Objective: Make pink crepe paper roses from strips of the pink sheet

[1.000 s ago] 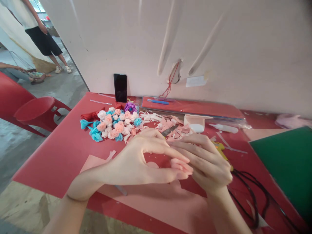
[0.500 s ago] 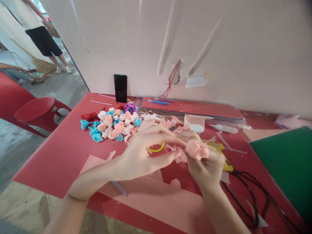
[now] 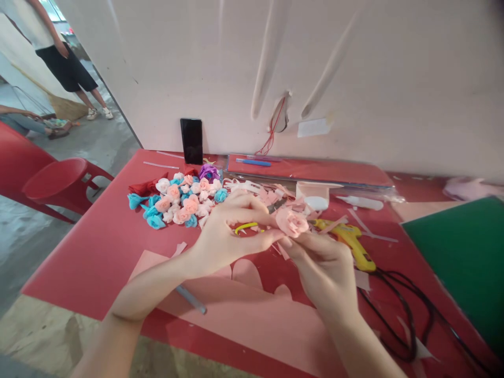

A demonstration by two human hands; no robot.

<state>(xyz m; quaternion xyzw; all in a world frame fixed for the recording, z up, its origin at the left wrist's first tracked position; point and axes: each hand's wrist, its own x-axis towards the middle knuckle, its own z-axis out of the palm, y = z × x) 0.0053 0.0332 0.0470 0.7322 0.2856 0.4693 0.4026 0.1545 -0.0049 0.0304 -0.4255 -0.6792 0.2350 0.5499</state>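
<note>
A pink paper rose [image 3: 292, 222] is held up over the table between both hands. My left hand [image 3: 232, 228] pinches its left side between thumb and fingers. From below and to the right, my right hand [image 3: 323, 262] grips the same flower at its base, which the fingers hide. Behind the left hand, yellow scissor handles [image 3: 246, 228] show in part, among pink paper scraps [image 3: 275, 195]. A yellow hot glue gun [image 3: 354, 244] lies just right of my right hand. Beneath the hands spreads a large sheet of pink paper [image 3: 252, 320], with a grey pen [image 3: 191, 299] on it.
Left of the hands sits a pile of finished paper flowers [image 3: 181, 202] in several colours. A black phone [image 3: 192, 140] leans on the wall. A glue bottle [image 3: 361, 202], black cable [image 3: 409, 315] and green board [image 3: 460, 262] occupy the right side. A person [image 3: 65, 58] stands beyond a red chair [image 3: 55, 178].
The rose has moved left and slightly up, its bloom turned more upward. My left fingers, then close beside it, now pinch it. My right hand has shifted left, uncovering more of the glue gun.
</note>
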